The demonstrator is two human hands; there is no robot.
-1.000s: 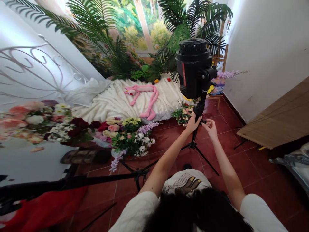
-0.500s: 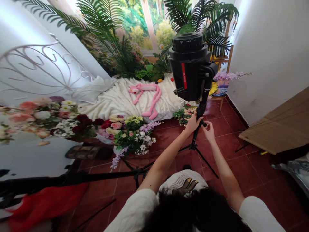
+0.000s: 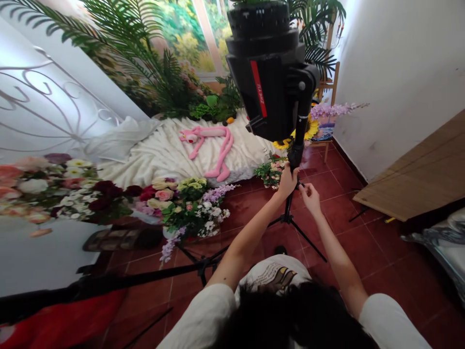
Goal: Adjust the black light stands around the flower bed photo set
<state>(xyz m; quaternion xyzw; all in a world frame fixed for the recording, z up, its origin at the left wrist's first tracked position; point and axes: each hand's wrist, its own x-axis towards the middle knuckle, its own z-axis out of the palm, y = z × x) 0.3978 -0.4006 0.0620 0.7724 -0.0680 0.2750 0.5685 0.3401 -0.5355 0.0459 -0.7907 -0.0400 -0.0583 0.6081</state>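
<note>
A black studio light [image 3: 269, 82] with a red stripe stands high on a black light stand [image 3: 298, 138]. My left hand [image 3: 288, 180] is wrapped round the pole of that stand, below the lamp. Just right of the pole, my right hand [image 3: 311, 198] pinches a small black tightening knob [image 3: 300, 185] on the stand's collar. Part of the knob is covered by the fingers. The stand's legs [image 3: 308, 241] are spread on the red tiled floor [image 3: 348, 232].
A pink plush panther [image 3: 212, 132] lies on a white fur-covered bed [image 3: 160, 150]. Artificial flowers [image 3: 196, 208] crowd the left front. A second black stand [image 3: 145, 276] crosses the lower left. An easel [image 3: 334, 87] and a brown board [image 3: 417, 174] are at right.
The studio light appears higher and larger in view, nearer the top edge. The whole scene has shifted slightly left. Both hands keep their places on the stand.
</note>
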